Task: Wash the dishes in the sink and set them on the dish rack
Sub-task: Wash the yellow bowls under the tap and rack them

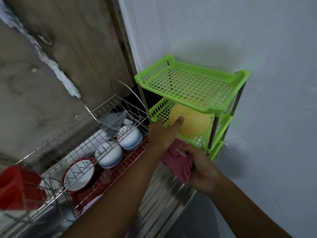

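Observation:
My left hand (163,133) grips a yellow bowl (193,122) turned upside down on the middle shelf of a green plastic rack (192,83); my thumb lies on the bowl's base. Just below it, my right hand (200,166) holds a bunched pink cloth (178,163). To the left stands a wire dish rack (72,146) holding two stacks of white bowls with blue stripes (109,154) (131,137) and a red-rimmed bowl (78,175).
A red plastic cup (16,188) stands at the rack's left end. The steel drainboard (164,194) runs under my arms. A white wall is on the right, with a wooden door frame behind the racks. The green rack's top shelf holds nothing.

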The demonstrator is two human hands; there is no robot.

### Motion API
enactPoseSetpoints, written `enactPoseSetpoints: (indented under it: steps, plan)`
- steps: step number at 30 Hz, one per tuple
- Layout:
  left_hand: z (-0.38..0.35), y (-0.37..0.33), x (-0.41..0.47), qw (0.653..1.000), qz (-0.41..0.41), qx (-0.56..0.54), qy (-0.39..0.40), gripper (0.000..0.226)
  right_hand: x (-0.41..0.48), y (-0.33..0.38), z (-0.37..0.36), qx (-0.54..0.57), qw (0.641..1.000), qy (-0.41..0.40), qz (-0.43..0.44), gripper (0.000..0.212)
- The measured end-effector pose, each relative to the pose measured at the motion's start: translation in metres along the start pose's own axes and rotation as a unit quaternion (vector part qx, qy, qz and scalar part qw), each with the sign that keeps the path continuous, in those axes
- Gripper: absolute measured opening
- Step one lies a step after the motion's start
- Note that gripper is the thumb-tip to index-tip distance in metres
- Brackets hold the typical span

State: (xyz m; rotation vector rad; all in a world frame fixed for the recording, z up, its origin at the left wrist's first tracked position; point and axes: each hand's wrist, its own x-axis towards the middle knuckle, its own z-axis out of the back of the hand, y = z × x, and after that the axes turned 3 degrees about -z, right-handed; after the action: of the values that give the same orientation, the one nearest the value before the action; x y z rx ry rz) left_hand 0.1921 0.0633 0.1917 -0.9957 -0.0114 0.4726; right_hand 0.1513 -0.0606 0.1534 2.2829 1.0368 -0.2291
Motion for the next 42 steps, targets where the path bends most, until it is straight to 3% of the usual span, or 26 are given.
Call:
enactPoseSetpoints:
  steps: [2,6,7,11,13,16,18,20,22,27,31,32,34,37,40,42]
  plan:
    - [0.019,0.010,-0.012,0.999,-0.042,-0.031,0.012,0.065,-0.002,-0.005,-0.007,-0.008,0.999,0.034,-0.037,0.032]
    - [0.062,0.032,-0.062,0.987,-0.151,-0.004,-0.058,0.012,0.007,-0.020,-0.025,-0.003,0.991,0.076,-0.106,0.031]
    - [0.074,0.044,-0.081,0.980,-0.185,0.021,-0.064,0.010,0.012,-0.028,-0.030,-0.017,0.989,0.085,-0.120,0.034]
    - [0.091,0.096,-0.127,0.927,-0.322,0.186,-0.041,0.047,0.023,-0.044,-0.052,-0.044,0.975,0.120,-0.181,0.034]
    - [0.089,0.118,-0.133,0.908,-0.338,0.230,-0.091,0.043,0.031,-0.057,-0.057,-0.052,0.970,0.116,-0.208,0.033]
    - [0.090,0.138,-0.147,0.898,-0.281,0.261,-0.215,0.028,0.035,-0.097,-0.075,-0.061,0.966,0.095,-0.232,0.026]
    - [0.085,0.139,-0.155,0.905,-0.199,0.265,-0.266,0.020,0.036,-0.120,-0.080,-0.064,0.963,0.075,-0.252,0.020]
    - [0.082,0.138,-0.164,0.927,-0.105,0.204,-0.297,0.019,0.033,-0.135,-0.086,-0.068,0.956,0.078,-0.274,0.012]
    - [0.084,0.139,-0.171,0.936,-0.047,0.139,-0.320,0.028,0.027,-0.143,-0.090,-0.069,0.951,0.094,-0.286,0.018]
    - [0.095,0.148,-0.184,0.941,-0.008,0.138,-0.310,0.032,0.019,-0.165,-0.089,-0.116,0.957,0.110,-0.242,0.039]
    - [0.113,0.161,-0.195,0.983,0.007,-0.010,-0.186,0.040,0.022,-0.171,-0.085,-0.120,0.959,0.093,-0.241,0.045]
    - [0.119,0.166,-0.199,0.982,0.006,-0.055,-0.180,0.038,0.025,-0.170,-0.082,-0.130,0.958,0.086,-0.242,0.040]
    - [0.135,0.180,-0.206,0.964,0.018,-0.080,-0.252,0.028,0.031,-0.166,-0.078,-0.143,0.958,0.056,-0.241,0.033]
    - [0.154,0.215,-0.213,0.927,0.118,0.061,-0.351,0.019,0.037,-0.160,-0.074,-0.148,0.960,0.013,-0.236,0.029]
    - [0.146,0.250,-0.210,0.923,0.226,0.202,-0.239,0.047,0.042,-0.158,-0.073,-0.164,0.958,0.006,-0.235,0.025]
    - [0.133,0.264,-0.207,0.915,0.262,0.241,-0.190,0.060,0.044,-0.160,-0.070,-0.176,0.956,0.004,-0.236,0.027]
